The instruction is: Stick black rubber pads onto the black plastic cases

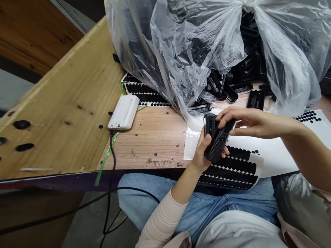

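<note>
Along the left side of the wood-laminate surface (152, 137), a raised plywood board (57, 103) with dark round holes stood angled up from the surface. Across the far edge sat a large clear plastic bag (176, 41), bunched and knotted near the top, with a heap of black plastic parts (245, 69) inside it and spilling out onto the surface beneath its opening. Below the surface, at the near edge, lay the person's lap in blue jeans (196, 213).

Sheets of round black adhesive dots on white backing lay at two spots: one (144, 93) partly under the bag near the far edge, another (232, 168) running to the right edge and overhanging the near edge. A glossy clear liner (192, 144) lay just left of the hands. Toward the left, a white power bank (123, 112) rested beside the board, with a black cable (112, 151) dropping over the near edge next to a green strap (104, 162).

A black carbon-textured plastic part (216, 144) was held above the nearer dot sheet, tilted and clear of the surface. The left hand (200, 155), in a cream sleeve (161, 220), cradled it from below, clenched around its lower end. The right hand (245, 124) reached in from the right, its fingers (227, 119) closed over the part's upper end.
</note>
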Demonstrator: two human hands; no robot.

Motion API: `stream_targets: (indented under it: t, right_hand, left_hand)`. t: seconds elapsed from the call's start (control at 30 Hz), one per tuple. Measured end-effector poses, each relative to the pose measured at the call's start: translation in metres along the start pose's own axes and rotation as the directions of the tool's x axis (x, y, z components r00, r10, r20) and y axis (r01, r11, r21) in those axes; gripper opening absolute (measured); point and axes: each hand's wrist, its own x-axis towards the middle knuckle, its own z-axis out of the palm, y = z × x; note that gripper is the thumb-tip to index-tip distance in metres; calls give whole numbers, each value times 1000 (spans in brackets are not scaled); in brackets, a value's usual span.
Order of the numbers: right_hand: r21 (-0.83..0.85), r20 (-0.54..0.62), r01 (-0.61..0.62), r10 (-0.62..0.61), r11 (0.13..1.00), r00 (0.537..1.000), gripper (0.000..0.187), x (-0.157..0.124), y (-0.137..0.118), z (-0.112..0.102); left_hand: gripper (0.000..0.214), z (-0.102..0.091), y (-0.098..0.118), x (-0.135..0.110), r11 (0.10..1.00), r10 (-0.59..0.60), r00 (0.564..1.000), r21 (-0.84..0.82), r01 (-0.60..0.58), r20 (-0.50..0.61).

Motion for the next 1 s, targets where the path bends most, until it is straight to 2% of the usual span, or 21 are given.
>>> stream_targets:
  t: [0.07,0.13,0.17,0.2,0.27,0.37,0.5,0.63,0.7,0.73,0.8,0.83,0.9,1.0]
  right_hand:
    - [-63,-186,2,-14,998,982,30,9,12,9]
    - [-118,-382,-106,53,987,923,25,13,25,21]
    - [-158,-432,-189,104,969,896,21,14,31,28]
    - [-218,-442,-275,156,936,883,19,13,37,35]
    - [-399,-384,-394,239,828,892,17,11,46,51]
    - [-592,-318,-412,269,693,909,17,11,53,72]
    - [-622,-310,-411,272,667,911,22,16,51,84]
    - [-585,-285,-413,300,698,911,19,20,51,75]
    - [-492,-252,-411,326,767,911,20,16,50,64]
    - [-387,-238,-407,337,827,911,22,13,49,58]
    - [-63,-228,-385,363,921,904,32,6,42,46]
    - [117,-225,-366,383,923,896,38,2,37,42]
    - [374,-207,-338,433,863,877,44,-2,26,39]
    - [537,-151,-335,479,774,865,42,-2,14,45]
  left_hand:
    - [71,-1,1,-1,999,42,999,-8,-42,-21]
    - [64,-1,3,0,996,71,994,-46,-75,-88]
    - [60,-2,4,0,995,71,991,-67,-79,-116]
    - [56,-2,6,1,993,68,988,-86,-81,-139]
    - [50,-3,7,1,992,62,984,-102,-80,-168]
    - [47,-4,7,2,992,62,982,-101,-81,-178]
    - [48,-3,6,3,993,53,984,-95,-70,-170]
    - [50,1,5,3,993,58,984,-89,-74,-170]
    - [52,3,6,2,993,68,986,-84,-81,-155]
    - [52,4,6,2,993,71,987,-81,-83,-146]
    - [54,5,5,1,994,72,989,-72,-82,-131]
    - [55,5,5,0,995,71,989,-67,-80,-127]
    - [59,5,4,0,996,68,990,-56,-76,-126]
    - [66,3,1,0,997,70,988,-32,-75,-136]
